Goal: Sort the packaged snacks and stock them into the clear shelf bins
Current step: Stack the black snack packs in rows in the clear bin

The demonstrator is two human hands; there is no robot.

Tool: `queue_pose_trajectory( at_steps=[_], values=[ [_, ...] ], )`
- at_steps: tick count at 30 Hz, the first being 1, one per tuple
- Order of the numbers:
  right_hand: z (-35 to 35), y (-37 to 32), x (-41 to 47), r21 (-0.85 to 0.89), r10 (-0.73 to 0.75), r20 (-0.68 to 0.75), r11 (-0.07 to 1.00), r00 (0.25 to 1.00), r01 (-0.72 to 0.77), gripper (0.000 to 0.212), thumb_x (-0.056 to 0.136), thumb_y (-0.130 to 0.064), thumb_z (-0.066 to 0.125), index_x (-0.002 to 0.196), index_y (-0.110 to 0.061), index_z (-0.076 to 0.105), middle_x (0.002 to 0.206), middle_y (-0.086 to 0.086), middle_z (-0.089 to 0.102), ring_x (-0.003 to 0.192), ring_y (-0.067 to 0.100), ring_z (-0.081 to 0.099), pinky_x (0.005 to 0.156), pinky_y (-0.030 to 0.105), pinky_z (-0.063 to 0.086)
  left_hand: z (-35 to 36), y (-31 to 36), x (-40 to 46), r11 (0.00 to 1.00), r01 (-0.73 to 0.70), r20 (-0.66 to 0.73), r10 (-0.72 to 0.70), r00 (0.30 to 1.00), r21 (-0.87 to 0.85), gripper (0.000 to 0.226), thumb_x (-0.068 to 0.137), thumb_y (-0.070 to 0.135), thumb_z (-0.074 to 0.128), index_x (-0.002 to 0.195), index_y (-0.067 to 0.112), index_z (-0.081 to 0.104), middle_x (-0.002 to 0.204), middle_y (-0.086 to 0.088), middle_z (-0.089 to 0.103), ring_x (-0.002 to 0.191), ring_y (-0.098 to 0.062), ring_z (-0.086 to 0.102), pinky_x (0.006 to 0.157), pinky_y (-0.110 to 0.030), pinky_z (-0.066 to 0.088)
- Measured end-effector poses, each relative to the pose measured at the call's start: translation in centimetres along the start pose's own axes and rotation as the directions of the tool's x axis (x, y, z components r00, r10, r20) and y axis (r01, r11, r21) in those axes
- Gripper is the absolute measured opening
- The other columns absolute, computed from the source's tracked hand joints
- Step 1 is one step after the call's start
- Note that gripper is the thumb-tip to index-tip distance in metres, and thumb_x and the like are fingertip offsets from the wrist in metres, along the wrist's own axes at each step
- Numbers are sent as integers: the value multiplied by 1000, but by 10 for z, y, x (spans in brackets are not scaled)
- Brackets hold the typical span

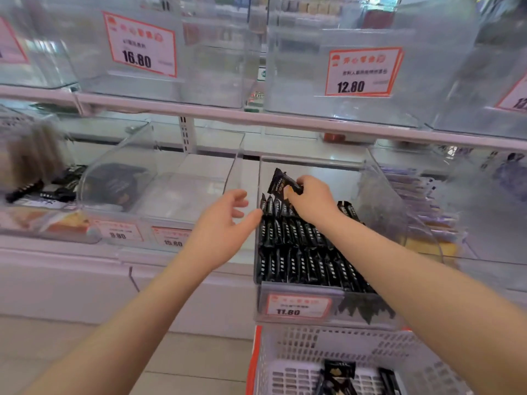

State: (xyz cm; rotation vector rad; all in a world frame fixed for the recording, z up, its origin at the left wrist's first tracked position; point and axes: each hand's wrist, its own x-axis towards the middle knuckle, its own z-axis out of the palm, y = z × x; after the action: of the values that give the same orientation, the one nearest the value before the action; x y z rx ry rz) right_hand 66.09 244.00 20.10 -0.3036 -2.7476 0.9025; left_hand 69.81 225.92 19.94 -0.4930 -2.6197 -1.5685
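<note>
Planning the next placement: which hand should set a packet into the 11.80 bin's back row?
Right. The right hand already pinches a black packet over the bin; the left hand is empty, outside its wall.

Shop aisle — price tags, clear shelf bins of packaged snacks

Price tags: 16.80, 12.80, 11.80.

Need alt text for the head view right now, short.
The right hand pinches a black snack packet above rows of matching packets in a clear bin; the left hand hovers open at the bin's left wall.
</note>
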Motion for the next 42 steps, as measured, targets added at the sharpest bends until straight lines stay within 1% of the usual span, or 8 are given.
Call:
queue_pose_trajectory(
  at_steps=[7,11,17,21,27,31,37,42],
  values=[
    [37,-15,23,-172,27,101,985,995,-9,24,88,-30,58,92,-7,52,87,9,55,78,26,50,63,27,35,0,-8,2,971,48,134,-16,991,-235,29,88,24,60,116,19,58,112,8,63,97,1,60,91,-20,46],
    [33,-10,22,-71,-6,206,997,978,21,27,76,-32,70,77,-13,52,73,0,54,70,18,49,53,27,32,2,-13,5,953,63,157,-16,987,-297,26,87,23,60,113,21,58,109,11,63,92,2,62,87,-16,47],
    [38,-3,23,-190,-97,152,974,984,125,37,81,-27,65,110,-6,57,105,10,59,96,26,54,70,27,35,5,-17,6,947,55,121,-17,993,-317,23,85,27,63,108,28,59,106,15,65,87,6,63,87,-18,47],
    [43,-4,29,-241,-99,95,963,990,120,36,86,-27,61,111,-3,56,111,14,57,102,30,54,71,28,35,4,-18,4,947,63,146,-17,989,-315,22,85,30,62,107,33,59,104,19,64,90,3,63,89,-26,48],
    [20,-4,17,-230,-138,216,955,967,187,50,85,-30,64,125,-3,49,121,13,58,106,28,55,87,36,45,-2,-4,-1,997,-12,65,17,998,-83,27,86,32,60,111,23,59,105,16,62,84,2,60,74,-10,45],
    [-21,-2,-25,-84,-248,190,960,950,268,39,89,-26,60,124,-10,52,118,3,60,99,18,57,85,27,43,-3,22,-20,924,-295,-41,314,949,242,24,87,22,58,110,17,58,83,15,48,74,-7,48,69,-21,39],
    [-105,29,-130,110,-374,205,927,905,358,7,87,-18,62,90,-21,67,79,-16,65,72,-5,56,69,7,42,23,63,-70,743,-593,271,529,805,310,21,84,28,49,98,17,61,61,14,38,58,-4,38,59,-26,37],
    [-132,96,-192,200,-276,309,954,910,222,11,85,-11,63,79,-20,67,67,-4,66,59,1,56,59,22,46,84,64,-99,653,-695,571,461,680,300,15,90,28,48,98,20,58,76,11,48,75,-14,53,64,-30,42]
  ],
)
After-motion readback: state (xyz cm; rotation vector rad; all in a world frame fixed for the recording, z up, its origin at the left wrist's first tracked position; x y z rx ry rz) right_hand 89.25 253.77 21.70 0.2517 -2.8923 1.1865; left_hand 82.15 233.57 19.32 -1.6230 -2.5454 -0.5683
